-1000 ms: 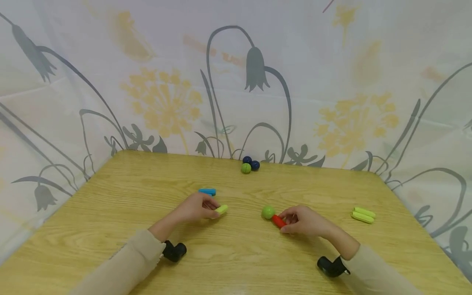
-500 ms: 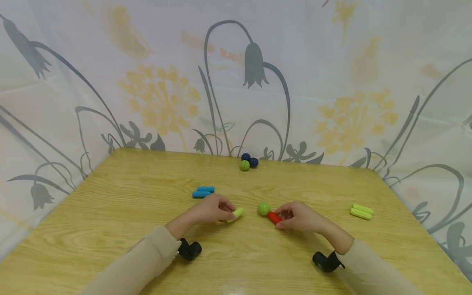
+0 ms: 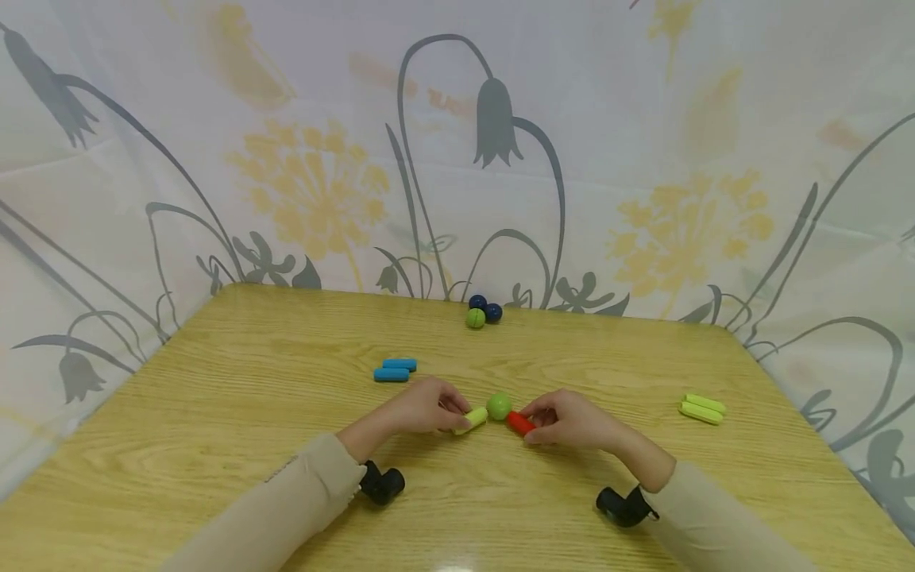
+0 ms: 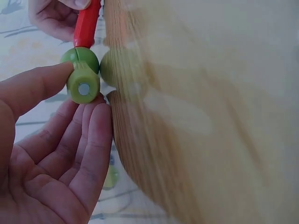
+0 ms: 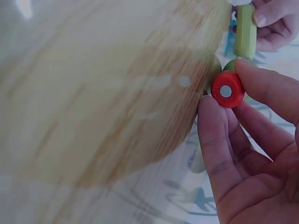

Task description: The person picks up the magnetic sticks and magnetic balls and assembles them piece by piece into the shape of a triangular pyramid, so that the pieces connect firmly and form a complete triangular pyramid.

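A light-green magnetic rod (image 3: 472, 419) is pinched between thumb and fingers of my left hand (image 3: 426, 407). My right hand (image 3: 572, 421) pinches a red magnetic rod (image 3: 520, 423). Between the two rods sits a green ball (image 3: 499, 407), the red rod's tip meeting its right side and the green rod's tip right at its left side. In the left wrist view a pale round disc (image 4: 84, 88) shows in the near end of the green rod. The red rod's near end (image 5: 226, 91) has a similar disc in the right wrist view.
Two blue rods (image 3: 395, 369) lie behind my left hand. Two yellow-green rods (image 3: 703, 408) lie side by side at the right. Two dark blue balls (image 3: 492, 312) and a green ball (image 3: 475, 318) cluster near the back edge of the wooden table (image 3: 286, 334), before a flowered cloth.
My left hand has carried the green rod rightward up to the ball, uncovering the blue rods. My right hand, the red rod and the ball have shifted slightly left.
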A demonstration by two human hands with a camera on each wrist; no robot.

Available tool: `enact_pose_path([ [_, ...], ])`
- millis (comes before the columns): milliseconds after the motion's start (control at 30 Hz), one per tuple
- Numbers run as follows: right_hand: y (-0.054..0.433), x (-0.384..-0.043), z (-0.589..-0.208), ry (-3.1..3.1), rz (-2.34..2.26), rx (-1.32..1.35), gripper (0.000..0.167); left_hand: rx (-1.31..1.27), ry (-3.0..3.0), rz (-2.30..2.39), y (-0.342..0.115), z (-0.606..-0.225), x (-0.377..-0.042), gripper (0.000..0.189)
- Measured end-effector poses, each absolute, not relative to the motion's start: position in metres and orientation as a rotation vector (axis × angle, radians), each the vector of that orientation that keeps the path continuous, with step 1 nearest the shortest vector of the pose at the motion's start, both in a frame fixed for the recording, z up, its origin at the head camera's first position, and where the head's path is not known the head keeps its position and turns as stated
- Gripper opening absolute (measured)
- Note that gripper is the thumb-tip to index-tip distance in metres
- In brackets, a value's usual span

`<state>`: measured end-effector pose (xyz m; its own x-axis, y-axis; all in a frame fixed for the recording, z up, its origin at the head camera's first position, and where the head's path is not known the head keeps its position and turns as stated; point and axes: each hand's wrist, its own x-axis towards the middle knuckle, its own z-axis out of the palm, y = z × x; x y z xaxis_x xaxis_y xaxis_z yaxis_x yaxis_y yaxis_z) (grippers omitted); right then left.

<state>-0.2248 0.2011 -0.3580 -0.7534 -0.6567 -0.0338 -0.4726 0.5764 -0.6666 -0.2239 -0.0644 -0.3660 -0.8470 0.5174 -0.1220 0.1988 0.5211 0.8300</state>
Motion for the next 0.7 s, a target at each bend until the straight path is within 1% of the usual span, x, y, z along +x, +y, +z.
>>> enact_pose_path([
  [200,0.199,-0.225,-0.358,2.513,-0.965,-0.941,0.033,0.599,2.4,1.255,-0.061,-0.365,-0.223,0.018],
  [700,0.195,-0.226,-0.357,2.541,-0.93,-0.949,0.031,0.488,2.296,1.302,-0.051,-0.364,-0.218,0.019],
])
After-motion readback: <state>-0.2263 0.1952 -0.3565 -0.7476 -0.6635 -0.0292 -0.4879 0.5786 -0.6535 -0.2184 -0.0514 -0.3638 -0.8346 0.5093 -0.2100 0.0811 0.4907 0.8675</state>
